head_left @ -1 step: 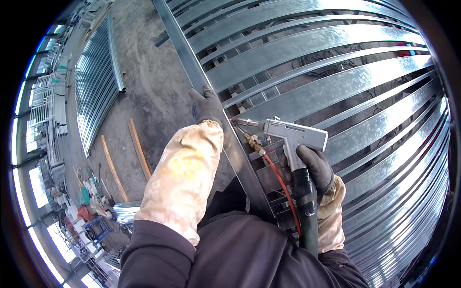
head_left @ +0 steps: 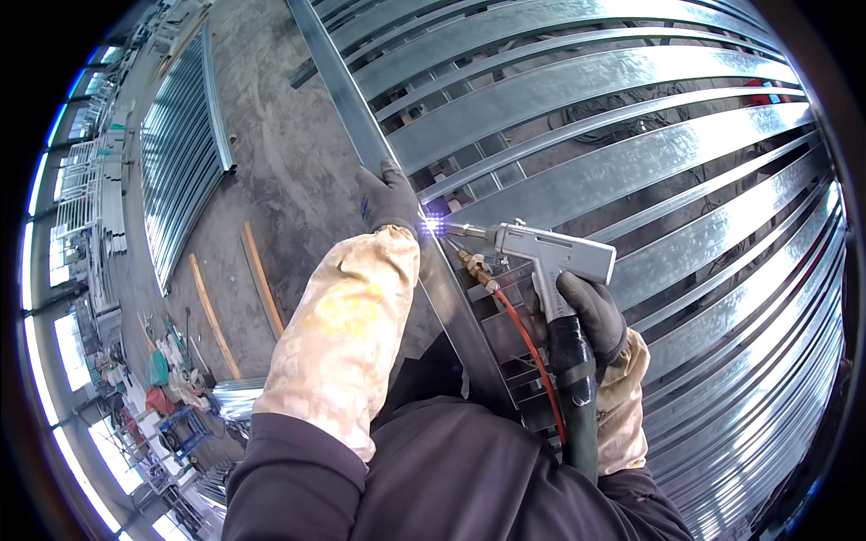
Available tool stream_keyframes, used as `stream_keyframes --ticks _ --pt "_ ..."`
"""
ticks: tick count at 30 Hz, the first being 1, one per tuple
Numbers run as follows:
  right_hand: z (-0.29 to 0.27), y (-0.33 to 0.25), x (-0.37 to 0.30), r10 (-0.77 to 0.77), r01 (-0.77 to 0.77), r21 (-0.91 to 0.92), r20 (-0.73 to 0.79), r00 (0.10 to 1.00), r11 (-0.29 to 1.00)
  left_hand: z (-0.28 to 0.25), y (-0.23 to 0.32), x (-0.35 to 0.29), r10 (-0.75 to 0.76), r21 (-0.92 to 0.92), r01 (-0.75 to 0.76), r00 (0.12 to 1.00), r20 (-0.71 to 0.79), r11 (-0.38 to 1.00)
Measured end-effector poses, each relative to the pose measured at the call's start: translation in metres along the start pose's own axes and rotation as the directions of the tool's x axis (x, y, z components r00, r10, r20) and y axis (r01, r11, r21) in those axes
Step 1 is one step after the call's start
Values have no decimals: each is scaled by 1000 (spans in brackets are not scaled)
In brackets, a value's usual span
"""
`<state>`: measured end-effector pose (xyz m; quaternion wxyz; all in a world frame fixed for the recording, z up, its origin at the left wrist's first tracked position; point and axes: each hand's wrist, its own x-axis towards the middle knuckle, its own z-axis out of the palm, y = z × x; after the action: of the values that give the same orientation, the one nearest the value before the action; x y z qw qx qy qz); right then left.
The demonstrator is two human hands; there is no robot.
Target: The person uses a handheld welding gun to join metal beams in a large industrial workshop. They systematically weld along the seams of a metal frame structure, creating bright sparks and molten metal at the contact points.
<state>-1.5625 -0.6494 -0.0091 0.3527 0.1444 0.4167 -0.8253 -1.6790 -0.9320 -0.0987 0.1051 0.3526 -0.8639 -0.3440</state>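
Observation:
My right hand (head_left: 591,311), in a dark grey glove, is wrapped round the black-taped handle of a silver welding gun (head_left: 557,254). The gun's nozzle points left, and a bright violet-white spark (head_left: 433,224) glows at its tip, against the long galvanized steel rail (head_left: 456,311). Just beyond the spark, my left hand (head_left: 390,197), gloved too, grips this rail; part of its fingers is hidden over the far side. An orange-red hose (head_left: 532,347) with a brass fitting (head_left: 476,268) runs from near the nozzle down along the handle.
Many parallel steel slats (head_left: 613,135) stretch right from the rail, with gaps between. Dark cables (head_left: 595,117) lie below them. On the concrete floor to the left are two wooden strips (head_left: 262,279) and another slatted steel panel (head_left: 185,149). Clutter and a blue frame (head_left: 188,433) stand lower left.
A bright spark has appeared at the welding gun's tip, where none showed before. Both hands and the gun hold the same places.

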Motion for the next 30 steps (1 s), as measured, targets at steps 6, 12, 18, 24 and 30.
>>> stream_keyframes --ticks 6,12,18,24,30 --pt "-1 1 0 21 -25 -88 -52 998 996 -2 -4 4 -9 37 9 1000 -5 999" --pt "-2 -2 -4 56 -58 -59 -40 998 997 -7 9 -2 -50 15 49 998 48 999" --pt "6 0 -4 37 -38 -62 -15 999 997 15 -51 34 33 -61 -34 999 -4 998" --pt "-1 0 -11 15 -20 -70 -67 998 997 11 0 4 35 55 -30 996 -84 998" --pt "6 -1 -12 33 -35 -70 -37 999 997 0 -7 14 -81 -4 82 996 36 997"
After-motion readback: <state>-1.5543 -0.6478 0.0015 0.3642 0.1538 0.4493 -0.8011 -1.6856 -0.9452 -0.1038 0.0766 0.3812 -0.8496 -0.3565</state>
